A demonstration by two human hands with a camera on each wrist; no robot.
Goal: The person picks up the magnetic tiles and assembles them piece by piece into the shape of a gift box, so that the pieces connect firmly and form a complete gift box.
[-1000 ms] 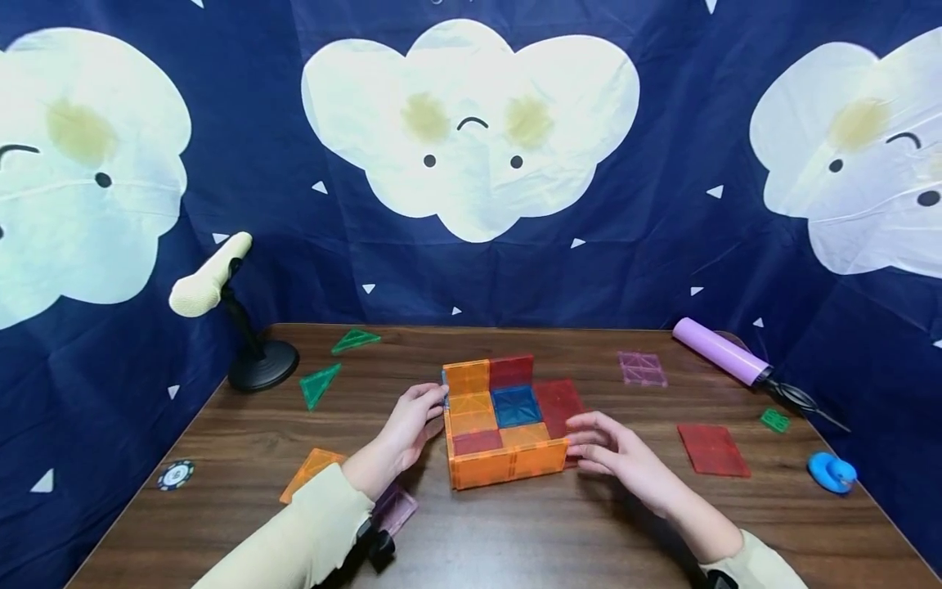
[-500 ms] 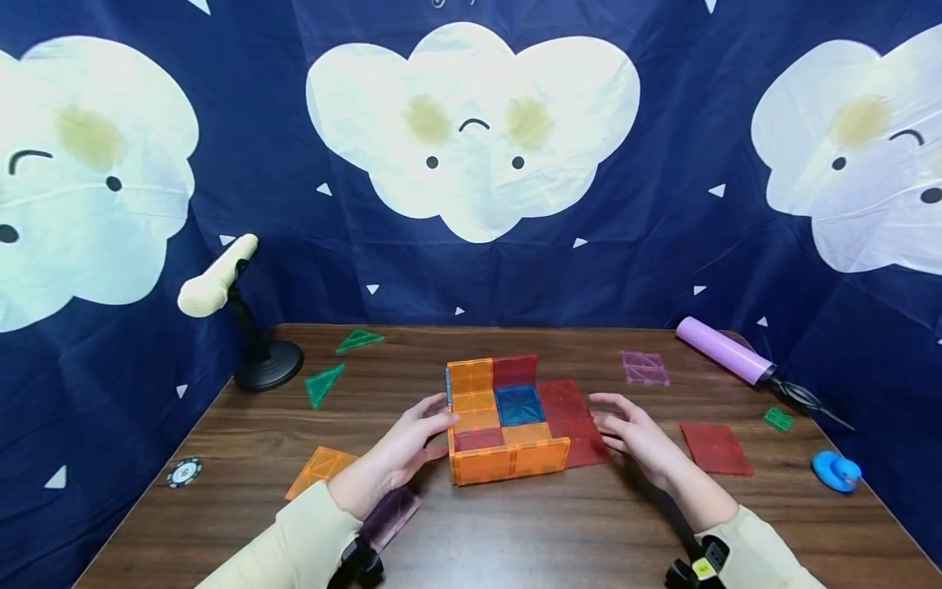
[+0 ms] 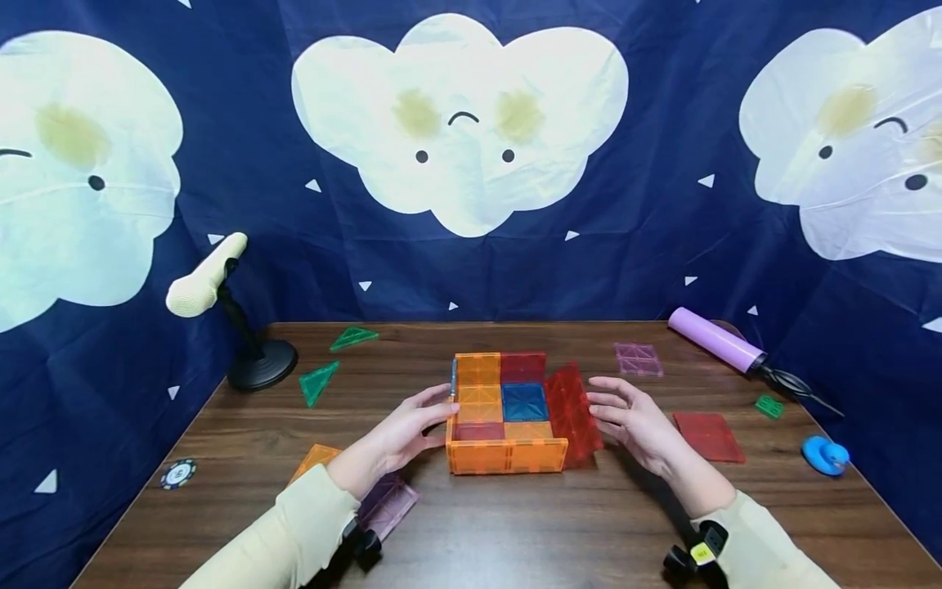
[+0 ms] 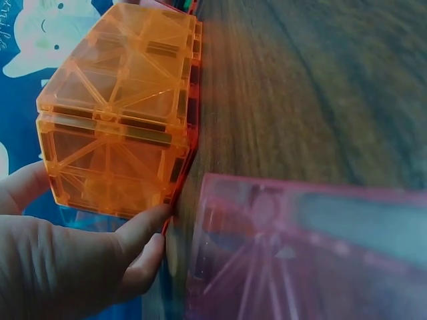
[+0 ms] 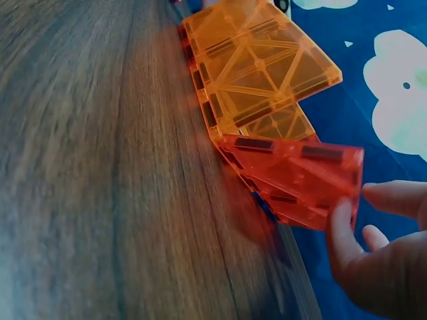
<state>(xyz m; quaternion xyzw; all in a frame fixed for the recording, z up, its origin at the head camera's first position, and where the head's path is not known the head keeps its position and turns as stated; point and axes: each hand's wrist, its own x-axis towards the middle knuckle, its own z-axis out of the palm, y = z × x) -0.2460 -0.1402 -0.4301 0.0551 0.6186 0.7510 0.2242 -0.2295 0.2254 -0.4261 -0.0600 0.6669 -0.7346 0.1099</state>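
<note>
A low open box of magnetic tiles (image 3: pixel 504 446) stands mid-table, with orange front wall, orange and red back walls, and a floor of orange, blue and red squares. My left hand (image 3: pixel 412 425) rests with straight fingers against the box's left side; in the left wrist view its fingertips (image 4: pixel 143 230) touch the lower edge of the orange wall (image 4: pixel 120 100). My right hand (image 3: pixel 629 417) is open beside the red side tiles (image 3: pixel 572 405), which lean up at a slant. In the right wrist view one fingertip (image 5: pixel 343 230) touches the red tile's (image 5: pixel 297 173) outer edge.
Loose tiles lie around: green triangles (image 3: pixel 318 381), an orange tile (image 3: pixel 312 462), a pink tile (image 3: pixel 390 503) under my left forearm, a pink square (image 3: pixel 638 358), a red square (image 3: pixel 708 436). A stand (image 3: pixel 253 364), purple cylinder (image 3: pixel 714 339), blue duck (image 3: pixel 824 455) and chip (image 3: pixel 177 473) sit at the edges.
The red side tiles lay flat on the table and now tilt upward toward the box. My right hand shifted right and back beside them. My left hand stays at the left wall.
</note>
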